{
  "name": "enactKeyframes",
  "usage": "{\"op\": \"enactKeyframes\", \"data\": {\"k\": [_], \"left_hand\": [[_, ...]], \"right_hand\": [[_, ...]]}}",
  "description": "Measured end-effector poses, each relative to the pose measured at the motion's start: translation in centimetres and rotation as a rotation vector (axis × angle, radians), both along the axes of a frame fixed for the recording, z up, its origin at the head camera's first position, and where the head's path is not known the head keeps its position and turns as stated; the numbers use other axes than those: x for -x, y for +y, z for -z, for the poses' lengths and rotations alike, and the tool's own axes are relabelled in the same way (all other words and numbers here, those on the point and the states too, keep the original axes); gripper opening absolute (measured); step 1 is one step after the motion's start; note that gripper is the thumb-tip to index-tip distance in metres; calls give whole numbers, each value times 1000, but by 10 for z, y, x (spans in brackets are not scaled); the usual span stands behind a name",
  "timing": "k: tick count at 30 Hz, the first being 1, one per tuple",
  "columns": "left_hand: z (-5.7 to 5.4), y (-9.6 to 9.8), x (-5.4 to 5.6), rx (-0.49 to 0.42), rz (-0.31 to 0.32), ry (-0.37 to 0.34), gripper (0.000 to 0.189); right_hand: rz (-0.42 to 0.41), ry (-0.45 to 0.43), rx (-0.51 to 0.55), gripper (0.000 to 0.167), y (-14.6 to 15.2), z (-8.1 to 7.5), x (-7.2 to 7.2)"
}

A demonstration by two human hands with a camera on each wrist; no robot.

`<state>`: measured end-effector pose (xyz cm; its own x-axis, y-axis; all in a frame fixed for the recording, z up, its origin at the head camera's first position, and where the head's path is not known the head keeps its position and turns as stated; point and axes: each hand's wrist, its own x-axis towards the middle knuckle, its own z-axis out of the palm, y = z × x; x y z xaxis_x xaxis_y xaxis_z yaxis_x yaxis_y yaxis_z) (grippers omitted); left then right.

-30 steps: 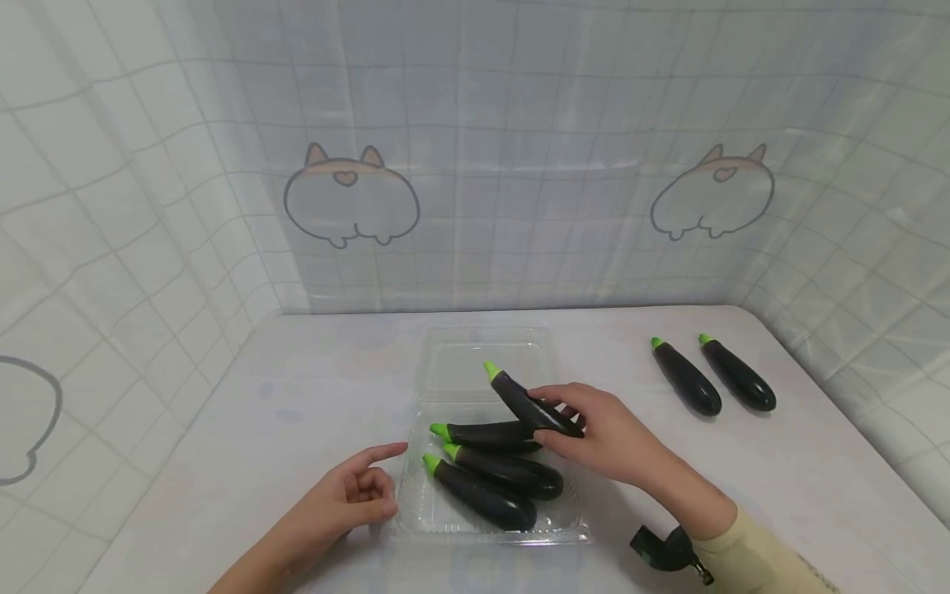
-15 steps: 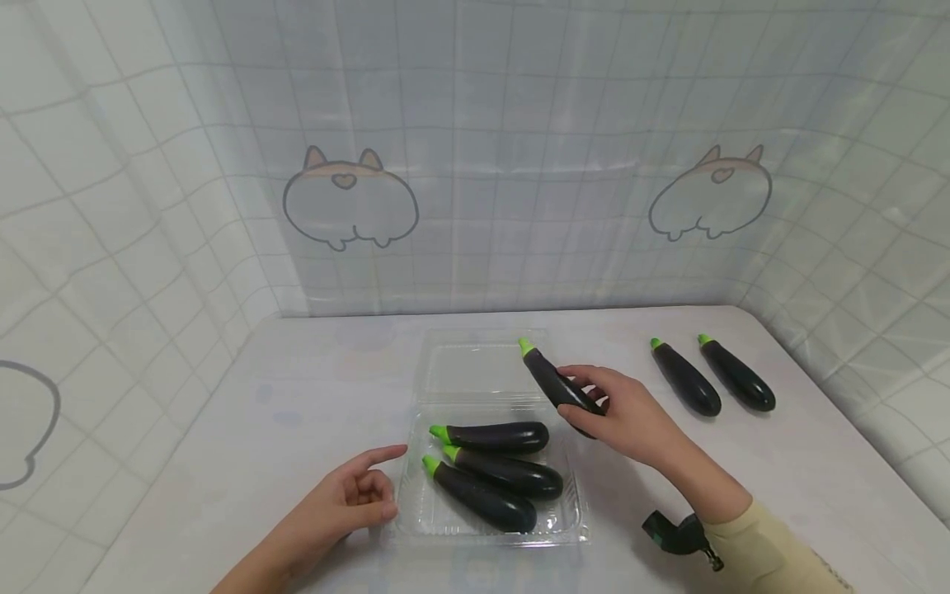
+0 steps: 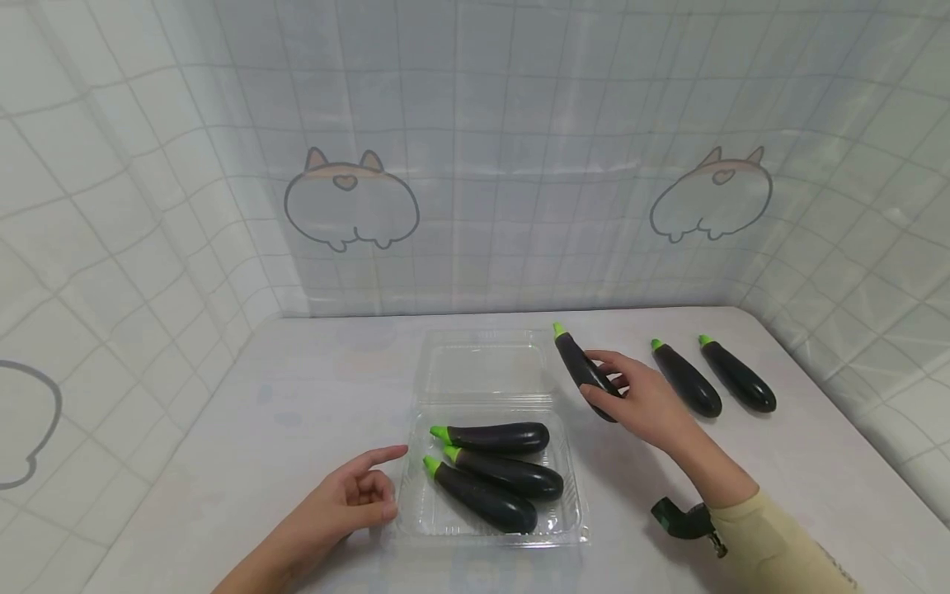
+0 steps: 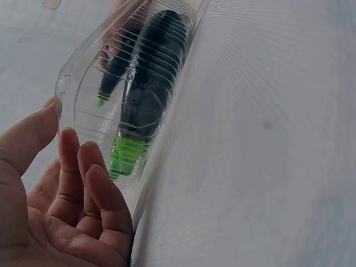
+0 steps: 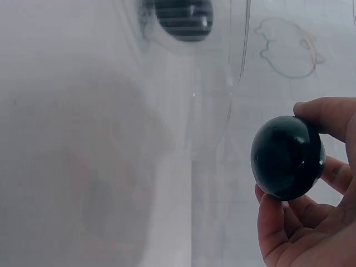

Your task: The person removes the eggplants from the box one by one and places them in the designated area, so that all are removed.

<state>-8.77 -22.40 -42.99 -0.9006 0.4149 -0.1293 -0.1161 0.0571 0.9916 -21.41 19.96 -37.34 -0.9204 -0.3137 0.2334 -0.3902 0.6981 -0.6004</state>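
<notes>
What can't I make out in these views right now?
- Right wrist view: far end of the held eggplant, hidden behind its rounded near end.
- Right wrist view: rest of the packed eggplant, cut off by the top edge.
- Head view: part of the held eggplant's lower end, hidden by the right hand.
- Head view: marks on the right sleeve, too small.

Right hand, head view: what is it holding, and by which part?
The right hand holds an eggplant near its thick rounded end, away from the green stem.
</notes>
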Motion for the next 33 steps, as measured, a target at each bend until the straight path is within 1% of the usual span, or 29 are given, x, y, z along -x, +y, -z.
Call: {"op": "enactKeyframes", "data": {"k": [3,8,11,18,25,31,33], "left_hand": [[0,0,0,-13,9,14,68],[1,0,0,-18,15,25,67],[1,-1,1,-11,12,23,67],[2,-1,0,-9,21,53,66],[4,-1,0,4,0,14,69],[3,-1,1,23,-20,-24,69],[3,-1,1,22,-16,-20,69]], "right_hand": [[26,-16,-8,55,4,1,3],[69,-18,-27,58,12,1,7],[83,-12,-32,59,15,2,10],[98,-25,-36,60,22,7,17],[126,-47,-52,60,29,16,25],[135,-72,-50,60,31,17,28],[143,-83,-51,60,32,19,29]]}}
